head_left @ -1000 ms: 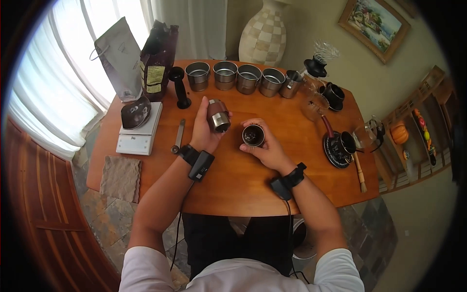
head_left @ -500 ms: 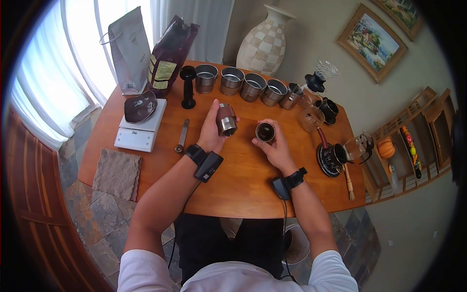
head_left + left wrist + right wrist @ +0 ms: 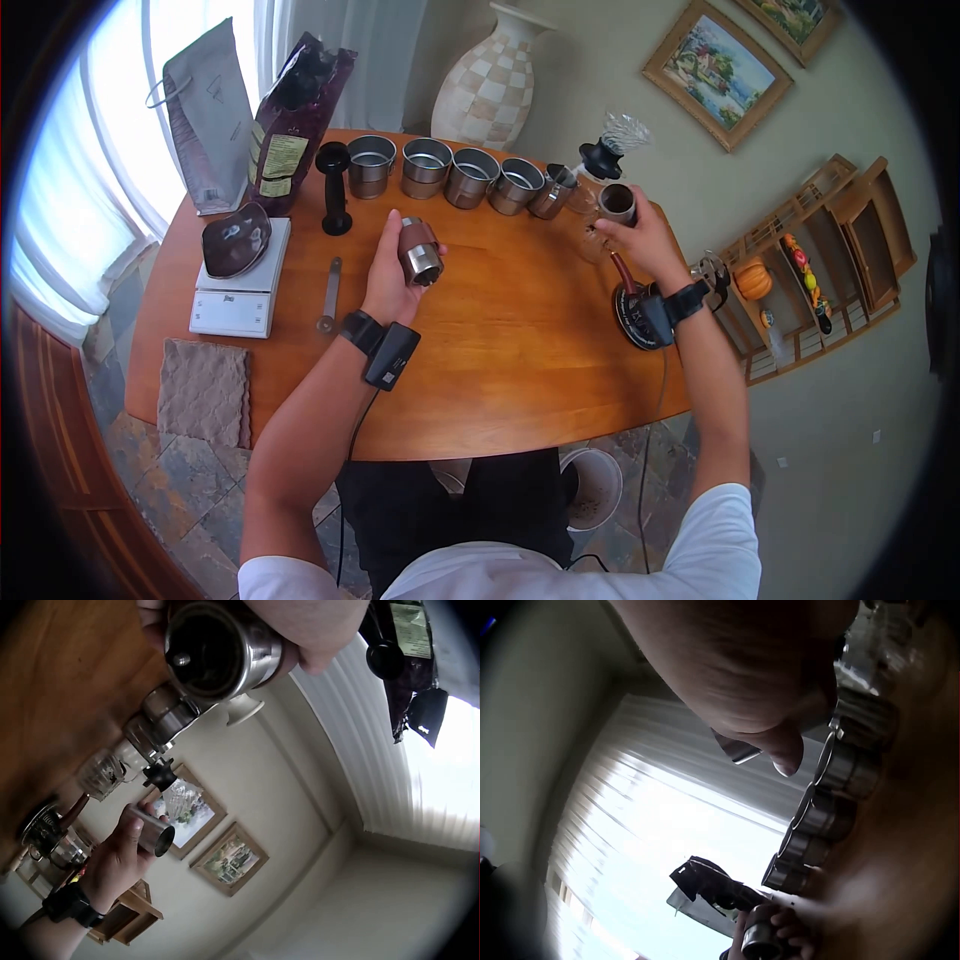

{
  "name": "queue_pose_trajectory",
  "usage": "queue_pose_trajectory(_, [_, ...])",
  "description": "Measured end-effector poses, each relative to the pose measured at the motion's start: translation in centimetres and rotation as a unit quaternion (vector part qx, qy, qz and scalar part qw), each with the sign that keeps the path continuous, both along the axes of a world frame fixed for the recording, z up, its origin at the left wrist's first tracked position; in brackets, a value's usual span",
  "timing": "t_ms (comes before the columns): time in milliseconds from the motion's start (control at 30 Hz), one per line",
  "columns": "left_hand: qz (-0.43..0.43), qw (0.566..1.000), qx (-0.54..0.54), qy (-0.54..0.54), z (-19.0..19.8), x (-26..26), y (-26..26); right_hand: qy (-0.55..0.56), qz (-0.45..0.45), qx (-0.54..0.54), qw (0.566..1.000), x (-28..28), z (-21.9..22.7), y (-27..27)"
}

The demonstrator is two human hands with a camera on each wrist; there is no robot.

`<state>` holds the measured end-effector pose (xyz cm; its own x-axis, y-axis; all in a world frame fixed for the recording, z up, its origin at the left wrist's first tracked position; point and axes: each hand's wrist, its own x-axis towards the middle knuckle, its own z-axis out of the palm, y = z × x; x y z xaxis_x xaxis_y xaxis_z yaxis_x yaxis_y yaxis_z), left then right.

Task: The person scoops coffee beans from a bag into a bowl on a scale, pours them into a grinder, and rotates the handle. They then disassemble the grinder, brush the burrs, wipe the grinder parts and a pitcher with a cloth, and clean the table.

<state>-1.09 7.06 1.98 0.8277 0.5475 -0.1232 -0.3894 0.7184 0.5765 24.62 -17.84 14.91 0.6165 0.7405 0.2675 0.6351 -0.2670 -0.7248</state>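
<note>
In the head view my left hand (image 3: 385, 275) grips the hand coffee grinder's body (image 3: 418, 252), steel with a brown band, tilted above the table. Its open end, with a central shaft, shows in the left wrist view. Over at the right, my right hand (image 3: 648, 242) holds the small steel cup (image 3: 617, 204), raised above the table's far right side, its dark inside showing. The left wrist view shows the same cup (image 3: 155, 831) from farther off, thumb and fingers around its wall. Near that cup stands a glass brewer with a black collar (image 3: 600, 160).
Several steel mugs (image 3: 470, 180) line the table's back edge. To the left are a white scale (image 3: 235, 305) bearing a dark dish (image 3: 236, 240), a grey cloth (image 3: 204, 392), a metal spoon (image 3: 331, 295), a black tamper-like tool (image 3: 335, 190) and two bags. A bucket (image 3: 592, 490) stands below.
My right hand has carried the cup up and to the right, away from the grinder body. My left hand keeps its grip on the grinder. The head view has turned to the right.
</note>
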Motion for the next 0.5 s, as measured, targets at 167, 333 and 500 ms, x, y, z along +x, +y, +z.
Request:
queue_pose_trajectory(167, [0.007, 1.0, 0.003, 0.008, 0.3, 0.1, -0.3, -0.288, -0.057, -0.144, 0.945, 5.6, 2.0, -2.6])
queue_pose_trajectory(333, [-0.001, 1.0, 0.014, 0.011, 0.2, -0.1, -0.1, -0.539, -0.034, -0.292, 0.79, 7.5, -1.0, -1.4])
queue_pose_trajectory(500, [0.005, 1.0, 0.007, 0.007, 0.4, -0.1, -0.3, -0.651, 0.016, -0.314, 0.69, 7.2, -2.1, 0.1])
